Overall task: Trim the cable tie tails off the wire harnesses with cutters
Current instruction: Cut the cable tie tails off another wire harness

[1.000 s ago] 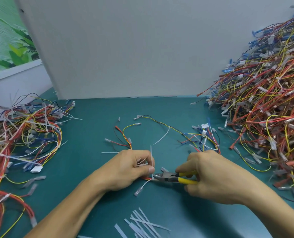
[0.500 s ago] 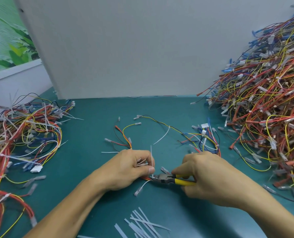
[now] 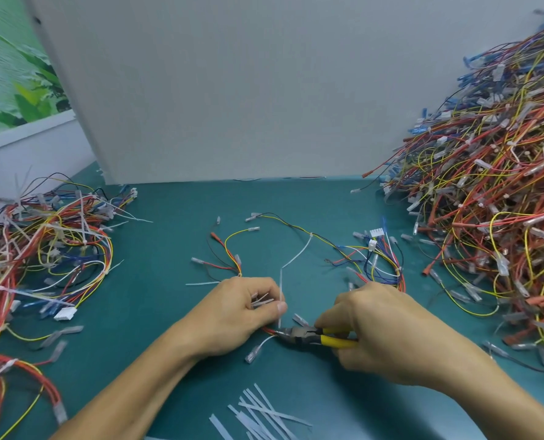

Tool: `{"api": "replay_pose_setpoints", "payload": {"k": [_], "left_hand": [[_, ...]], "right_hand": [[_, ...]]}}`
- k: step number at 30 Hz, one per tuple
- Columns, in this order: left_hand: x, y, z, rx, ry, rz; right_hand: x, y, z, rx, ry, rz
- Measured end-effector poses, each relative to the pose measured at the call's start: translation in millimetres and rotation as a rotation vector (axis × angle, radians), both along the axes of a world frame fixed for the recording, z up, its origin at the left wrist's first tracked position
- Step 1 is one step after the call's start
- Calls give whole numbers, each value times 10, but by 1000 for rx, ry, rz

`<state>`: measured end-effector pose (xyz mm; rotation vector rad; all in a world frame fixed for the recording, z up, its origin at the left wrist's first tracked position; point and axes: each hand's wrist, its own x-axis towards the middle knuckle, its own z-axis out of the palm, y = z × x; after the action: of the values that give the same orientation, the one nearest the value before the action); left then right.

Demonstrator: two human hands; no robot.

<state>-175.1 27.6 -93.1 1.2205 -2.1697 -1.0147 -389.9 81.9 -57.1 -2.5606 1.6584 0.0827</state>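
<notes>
Pinching one harness [image 3: 310, 235] on the worktop [image 3: 169, 312], the left hand [image 3: 242, 312] steadies an upright tie tail [image 3: 280, 287] while the right hand [image 3: 378, 328] grips the cutters [image 3: 299, 333] at its base. Cut tails [image 3: 261, 411] lie nearby; the left heap [image 3: 41, 242], seemingly untrimmed, awaits.

We cannot see the stretch of the harness [image 3: 238, 268] that runs under our left hand [image 3: 242, 312], nor where the tie tail [image 3: 280, 290] ends behind the thumb. Our right hand [image 3: 381, 328] covers most of the yellow handles of the cutters [image 3: 299, 333]; whether the blades touch the tail is too small to tell. The right pile [image 3: 486, 192], the left pile [image 3: 41, 249] and the cut strips [image 3: 258, 411] run off the edges.
</notes>
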Motion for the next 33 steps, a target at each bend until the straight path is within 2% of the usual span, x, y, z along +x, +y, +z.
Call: {"api": "replay_pose_setpoints", "payload": {"k": [4, 7, 11, 13, 15, 21, 24, 28, 31, 33], "left_hand": [[33, -19, 34, 62, 120, 11], [56, -68, 98, 210, 451, 124], [246, -236, 204, 414, 909, 335], [334, -281, 211, 461, 1043, 426], [374, -307, 180, 496, 1095, 516], [367, -299, 186, 515, 1091, 614], [356, -294, 186, 494, 1018, 643], [301, -276, 185, 431, 926, 630], [299, -259, 179, 318, 736, 562], [337, -238, 181, 192, 483, 468]], "right_hand": [[16, 9, 6, 26, -20, -9], [-17, 2, 8, 26, -83, -9], [-41, -23, 46, -13, -266, -90], [-11, -39, 33, -23, -335, -138], [58, -61, 7, -27, -402, -211], [548, -368, 24, 32, -554, -306], [862, -561, -37, 114, -642, -349], [1137, -736, -195, 174, -653, -439], [1092, -821, -245, 171, -730, -505], [970, -832, -232, 207, -864, -540]]}}
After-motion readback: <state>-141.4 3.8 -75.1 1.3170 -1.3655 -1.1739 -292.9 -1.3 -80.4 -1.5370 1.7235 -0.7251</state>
